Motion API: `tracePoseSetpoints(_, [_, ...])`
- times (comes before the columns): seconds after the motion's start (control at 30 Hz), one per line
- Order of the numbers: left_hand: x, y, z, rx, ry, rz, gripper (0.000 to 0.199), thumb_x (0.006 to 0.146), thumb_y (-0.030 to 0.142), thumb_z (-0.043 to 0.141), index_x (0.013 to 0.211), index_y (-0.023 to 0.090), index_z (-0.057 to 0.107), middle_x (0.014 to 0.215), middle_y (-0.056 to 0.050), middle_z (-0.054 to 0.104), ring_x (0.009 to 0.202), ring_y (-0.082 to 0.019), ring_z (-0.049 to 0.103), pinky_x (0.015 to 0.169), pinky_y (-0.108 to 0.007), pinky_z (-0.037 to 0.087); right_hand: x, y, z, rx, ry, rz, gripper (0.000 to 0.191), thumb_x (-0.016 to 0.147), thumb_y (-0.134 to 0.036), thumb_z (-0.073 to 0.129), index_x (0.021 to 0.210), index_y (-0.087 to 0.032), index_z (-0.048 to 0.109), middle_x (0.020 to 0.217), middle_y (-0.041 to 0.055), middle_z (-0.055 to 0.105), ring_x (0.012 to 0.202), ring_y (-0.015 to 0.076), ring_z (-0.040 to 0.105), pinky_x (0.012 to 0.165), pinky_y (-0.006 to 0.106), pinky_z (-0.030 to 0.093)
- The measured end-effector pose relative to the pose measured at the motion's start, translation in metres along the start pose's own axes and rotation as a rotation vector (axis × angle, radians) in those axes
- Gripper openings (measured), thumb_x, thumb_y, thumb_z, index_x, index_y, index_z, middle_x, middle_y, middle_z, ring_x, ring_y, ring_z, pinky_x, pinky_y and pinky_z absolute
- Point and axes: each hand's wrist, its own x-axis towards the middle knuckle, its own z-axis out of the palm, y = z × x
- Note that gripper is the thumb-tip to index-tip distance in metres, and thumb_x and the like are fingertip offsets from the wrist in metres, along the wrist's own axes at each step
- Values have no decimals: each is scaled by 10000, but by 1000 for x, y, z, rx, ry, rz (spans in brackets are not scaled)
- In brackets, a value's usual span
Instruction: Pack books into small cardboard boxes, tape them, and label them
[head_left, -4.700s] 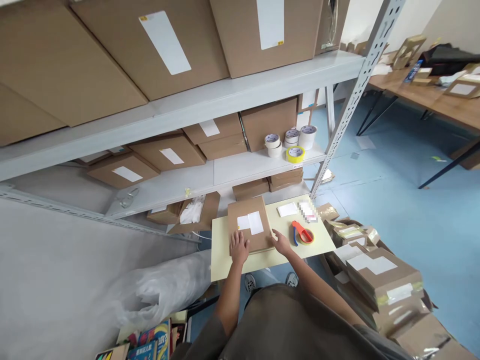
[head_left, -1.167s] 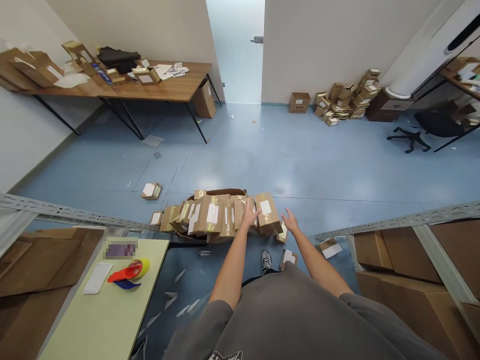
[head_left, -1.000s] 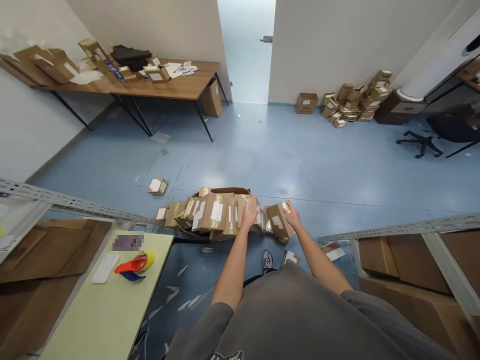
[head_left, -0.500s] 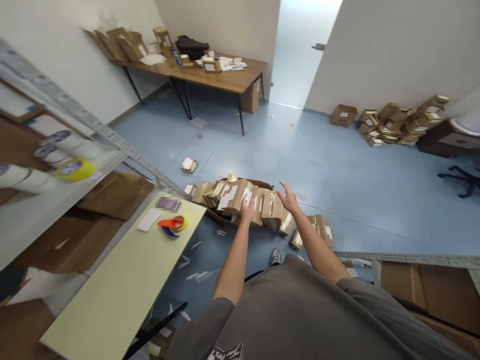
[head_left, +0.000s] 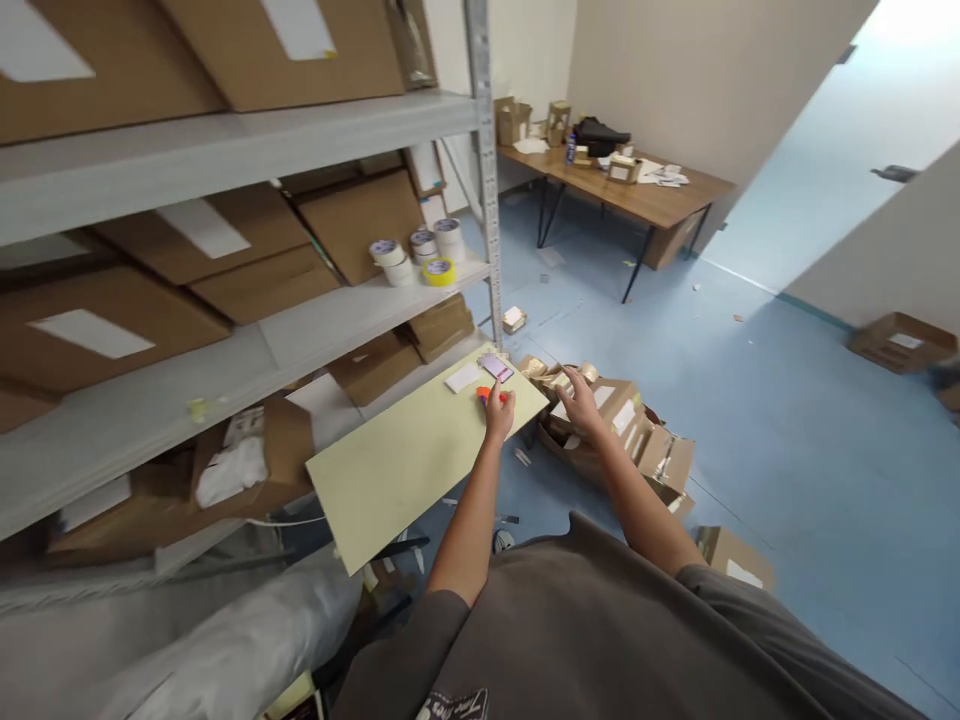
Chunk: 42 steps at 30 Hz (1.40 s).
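Observation:
My left hand [head_left: 499,410] is over the right end of a pale yellow board [head_left: 405,450], beside an orange and blue tape dispenser [head_left: 483,396] that it partly covers. Its fingers are apart and hold nothing that I can see. Just beyond the fingertips lie a phone [head_left: 497,367] and a white pad [head_left: 463,377]. To the right, my right hand [head_left: 582,402] hangs with spread, bare fingers above a large open carton piled with small taped boxes [head_left: 667,457].
Metal shelving [head_left: 300,330] with cartons and tape rolls [head_left: 439,271] fills the left. A wooden table [head_left: 637,190] stands at the back. More boxes [head_left: 739,560] and paper scraps lie on the blue floor.
The view has swung left, bringing more shelving into sight. My left hand has gone from the piled boxes to the yellow board; my right hand is now over the pile.

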Motion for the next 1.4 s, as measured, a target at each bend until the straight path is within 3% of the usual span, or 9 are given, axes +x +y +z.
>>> tracePoseSetpoints(0.13, [8, -9, -81, -14, 150, -50, 658, 1036, 421, 556, 1645, 208, 430, 1700, -96, 436, 1568, -258, 404, 1272, -356, 351, 28, -50, 59, 12, -122, -75, 607, 1022, -487, 542, 1569, -224, 545, 1624, 124, 529, 1521, 304, 460, 1271, 499, 370])
tracePoseSetpoints(0.23, [14, -16, -121, -27, 224, -92, 652, 1044, 438, 537, 1648, 222, 421, 1720, -89, 403, 1571, -260, 402, 1278, -361, 342, 44, -76, 92, 6, -198, -116, 600, 1019, -484, 552, 1566, -236, 551, 1640, 120, 508, 1518, 316, 465, 1252, 499, 397])
tracePoseSetpoints(0.37, [25, -29, -144, -40, 271, -137, 671, 1044, 498, 532, 1658, 264, 395, 1736, -75, 374, 1588, -267, 376, 1293, -387, 323, 64, -90, 120, 9, -260, -159, 595, 1010, -449, 562, 1563, -229, 556, 1650, 118, 498, 1512, 313, 474, 1254, 489, 399])
tracePoseSetpoints(0.47, [34, -41, -150, -34, 294, -163, 668, 1040, 518, 534, 1650, 277, 408, 1738, -66, 372, 1600, -261, 355, 1300, -385, 314, 79, -82, 137, 14, -300, -169, 593, 1002, -436, 568, 1563, -245, 557, 1654, 99, 497, 1503, 306, 488, 1247, 484, 412])
tracePoseSetpoints(0.77, [44, -114, -132, 53, 352, -336, 717, 998, 475, 611, 1655, 292, 392, 1728, -85, 388, 1556, -284, 430, 1277, -402, 349, 105, -9, 226, -133, -474, 31, 491, 1006, -426, 567, 1418, -168, 643, 1472, 183, 641, 1389, 330, 585, 1157, 446, 468])
tracePoseSetpoints(0.93, [37, -151, -108, 85, 389, -490, 706, 1002, 445, 594, 1657, 285, 388, 1688, -111, 450, 1494, -288, 508, 1226, -399, 410, 87, 29, 278, -363, -685, 282, 416, 960, -520, 654, 1154, -155, 707, 1189, 227, 740, 1170, 366, 701, 989, 434, 532])
tracePoseSetpoints(1.03, [37, -163, -94, 88, 380, -537, 664, 1007, 406, 580, 1635, 258, 426, 1633, -132, 519, 1461, -280, 542, 1214, -400, 421, 68, 53, 299, -341, -704, 332, 403, 915, -451, 717, 1197, -169, 660, 1167, 205, 751, 1144, 349, 719, 969, 424, 538])
tracePoseSetpoints(1.27, [38, -170, -62, 88, 328, -573, 649, 986, 406, 630, 1598, 248, 483, 1518, -154, 625, 1392, -279, 608, 1188, -420, 449, 56, 90, 303, -276, -597, 448, 426, 887, -286, 693, 1279, -130, 628, 1091, 203, 773, 1058, 336, 749, 913, 418, 563])
tracePoseSetpoints(1.4, [37, -158, -51, 81, 329, -580, 605, 978, 360, 634, 1559, 228, 534, 1469, -158, 664, 1339, -274, 648, 1166, -430, 476, 62, 94, 286, -86, -604, 315, 330, 879, -377, 705, 1133, -167, 709, 984, 155, 772, 1052, 344, 749, 956, 462, 554])
